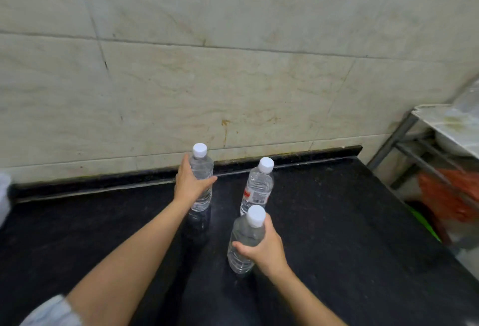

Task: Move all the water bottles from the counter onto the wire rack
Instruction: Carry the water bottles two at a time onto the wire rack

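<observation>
Your right hand (267,249) is wrapped around the nearest bottle (245,244), gripping its middle, with the base low over the black counter (337,235); whether it touches is unclear. Just behind that bottle a labelled bottle (258,187) stands upright on the counter, untouched. Left of the labelled bottle, your left hand (190,184) is closed around a third bottle (201,178) near the counter's back edge. The wire rack (414,149) stands beyond the counter's right end.
</observation>
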A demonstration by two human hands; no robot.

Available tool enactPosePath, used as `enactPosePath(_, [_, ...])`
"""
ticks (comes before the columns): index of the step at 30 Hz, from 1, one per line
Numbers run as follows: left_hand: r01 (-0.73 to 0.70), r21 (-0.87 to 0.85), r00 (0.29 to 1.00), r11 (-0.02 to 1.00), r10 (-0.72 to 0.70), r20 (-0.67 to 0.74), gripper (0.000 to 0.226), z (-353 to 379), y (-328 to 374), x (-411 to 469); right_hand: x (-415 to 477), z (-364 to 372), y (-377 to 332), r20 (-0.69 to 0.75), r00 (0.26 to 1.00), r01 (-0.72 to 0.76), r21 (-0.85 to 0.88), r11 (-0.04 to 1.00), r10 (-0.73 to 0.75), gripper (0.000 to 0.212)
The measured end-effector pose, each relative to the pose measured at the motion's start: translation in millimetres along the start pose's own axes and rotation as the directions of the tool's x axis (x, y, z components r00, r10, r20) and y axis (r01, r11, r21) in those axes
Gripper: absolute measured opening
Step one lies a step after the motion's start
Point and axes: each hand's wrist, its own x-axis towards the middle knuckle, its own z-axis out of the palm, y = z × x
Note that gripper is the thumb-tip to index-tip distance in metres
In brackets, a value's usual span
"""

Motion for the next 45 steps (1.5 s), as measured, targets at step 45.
enactPosePath(45, [0.165, -0.055, 0.973, 0.985, -0.171, -0.152, 0.081, -51, -38, -282, -110, -33, 24, -0.061, 0.992, 0.104, -0.114, 0.988, -0.112, 0.068])
